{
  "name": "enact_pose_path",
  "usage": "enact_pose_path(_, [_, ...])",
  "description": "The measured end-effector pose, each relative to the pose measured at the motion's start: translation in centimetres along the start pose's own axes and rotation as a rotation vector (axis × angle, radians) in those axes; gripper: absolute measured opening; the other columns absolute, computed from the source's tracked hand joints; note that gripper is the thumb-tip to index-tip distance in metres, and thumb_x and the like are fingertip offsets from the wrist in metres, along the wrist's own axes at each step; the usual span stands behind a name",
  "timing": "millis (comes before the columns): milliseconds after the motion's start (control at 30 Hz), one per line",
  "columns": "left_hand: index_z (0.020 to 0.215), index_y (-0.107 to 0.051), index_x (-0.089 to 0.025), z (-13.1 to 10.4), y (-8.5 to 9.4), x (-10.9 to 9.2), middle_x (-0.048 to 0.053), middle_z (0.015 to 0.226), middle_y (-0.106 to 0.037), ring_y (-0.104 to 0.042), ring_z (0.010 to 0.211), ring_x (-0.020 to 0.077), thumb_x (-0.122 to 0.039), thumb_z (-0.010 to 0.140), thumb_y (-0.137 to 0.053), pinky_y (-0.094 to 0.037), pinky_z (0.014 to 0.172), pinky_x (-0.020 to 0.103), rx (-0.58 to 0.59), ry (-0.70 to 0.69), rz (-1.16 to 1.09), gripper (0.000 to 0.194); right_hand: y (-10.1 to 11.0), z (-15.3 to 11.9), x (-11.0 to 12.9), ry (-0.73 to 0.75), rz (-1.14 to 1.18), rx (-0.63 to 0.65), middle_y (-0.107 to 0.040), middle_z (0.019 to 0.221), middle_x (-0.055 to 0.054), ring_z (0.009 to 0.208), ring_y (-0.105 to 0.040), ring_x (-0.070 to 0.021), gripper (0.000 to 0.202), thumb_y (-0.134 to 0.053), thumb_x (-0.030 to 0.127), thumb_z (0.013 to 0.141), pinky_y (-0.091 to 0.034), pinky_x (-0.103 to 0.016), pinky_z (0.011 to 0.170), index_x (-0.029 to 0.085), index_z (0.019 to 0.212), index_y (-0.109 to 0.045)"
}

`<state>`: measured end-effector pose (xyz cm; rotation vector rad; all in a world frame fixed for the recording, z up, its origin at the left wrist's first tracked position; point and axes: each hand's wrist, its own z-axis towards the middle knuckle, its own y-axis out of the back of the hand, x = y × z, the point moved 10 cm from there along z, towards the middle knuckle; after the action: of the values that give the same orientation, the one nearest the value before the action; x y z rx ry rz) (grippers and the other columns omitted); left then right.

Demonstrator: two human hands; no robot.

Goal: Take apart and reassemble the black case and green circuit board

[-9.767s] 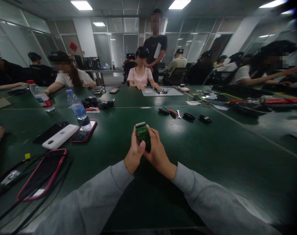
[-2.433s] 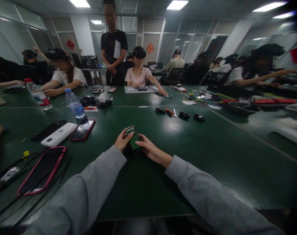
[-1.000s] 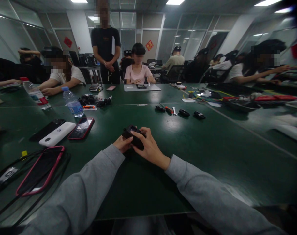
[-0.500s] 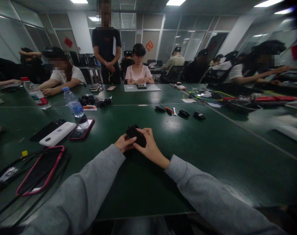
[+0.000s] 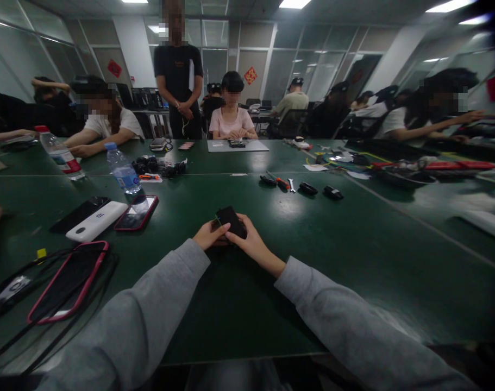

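Note:
A small black box-shaped device [image 5: 232,219] is held just above the green table, between both my hands. My left hand [image 5: 210,234] grips its left side with the thumb on top. On the other side my right hand [image 5: 252,239] has its thumb against the near edge and its fingers round the far right side. A thin greenish edge shows along the device's left side. What kind of device it is I cannot make out, and its underside is hidden.
Beyond my hands lie a screwdriver [image 5: 283,183], a wrench [image 5: 292,185] and small black parts [image 5: 332,192]. Phones [image 5: 136,213], a white power bank [image 5: 96,221], cables and bottles [image 5: 123,169] stand to the left. A co-worker [image 5: 232,117] sits opposite.
The black device has turned in my hands, so a flat face now points up and the greenish edge shows. My right fingers have shifted from its top to its far side.

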<state>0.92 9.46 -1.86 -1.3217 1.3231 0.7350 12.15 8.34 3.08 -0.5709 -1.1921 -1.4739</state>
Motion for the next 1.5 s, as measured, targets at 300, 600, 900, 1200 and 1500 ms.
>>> enact_pose_path(300, [0.104,-0.056,-0.011,0.1,0.8,-1.2,0.015,0.106,-0.062,-0.064,0.08,0.0187,-0.038,0.071,-0.067,-0.054,0.066,0.03,-0.063,-0.126,-0.023,0.045,0.0,-0.2,1.4,0.068,-0.072,-0.018,-0.044,0.114,-0.007,0.107,-0.045,-0.0194,0.059,-0.063,0.044,0.076,-0.04,-0.038,0.096,0.023,0.126,-0.039])
enact_pose_path(600, [0.11,-0.054,-0.017,0.4,0.8,-0.2,0.008,0.091,-0.065,-0.064,0.064,0.0127,-0.037,0.068,-0.071,-0.053,0.063,0.029,-0.021,-0.094,-0.217,0.049,1.7,-1.2,5.1,0.192,-0.211,-0.163,-0.04,0.112,-0.007,0.108,-0.044,-0.0187,0.053,-0.059,0.04,0.081,-0.041,-0.036,0.095,0.026,0.129,-0.042])
enact_pose_path(900, [0.113,-0.052,-0.017,0.4,1.8,-0.9,0.012,0.095,-0.067,-0.067,0.078,0.0222,-0.041,0.072,-0.066,-0.055,0.068,0.038,-0.04,-0.078,-0.29,0.049,4.4,0.8,-1.1,-0.136,0.229,-0.29,-0.053,0.115,-0.007,0.103,-0.052,-0.0196,0.055,-0.056,0.051,0.079,-0.045,-0.035,0.09,0.022,0.123,-0.045])
enact_pose_path(1200, [0.113,-0.05,-0.015,0.0,1.5,-1.4,0.014,0.099,-0.066,-0.066,0.087,0.0243,-0.039,0.076,-0.063,-0.053,0.076,0.043,-0.009,-0.079,-0.336,0.046,2.7,1.7,-5.1,-0.432,0.672,-0.065,-0.061,0.104,-0.006,0.091,-0.061,-0.0193,0.048,-0.06,0.044,0.075,-0.05,-0.034,0.078,0.02,0.114,-0.045])
enact_pose_path(1500, [0.113,-0.05,-0.017,0.8,2.5,-0.7,0.012,0.096,-0.067,-0.067,0.077,0.0199,-0.052,0.075,-0.057,-0.054,0.06,0.03,-0.056,-0.022,-0.34,0.052,4.0,2.2,-4.4,-0.31,0.226,-0.071,-0.061,0.109,-0.006,0.1,-0.056,-0.0186,0.042,-0.056,0.041,0.077,-0.043,-0.034,0.089,0.016,0.111,-0.058])
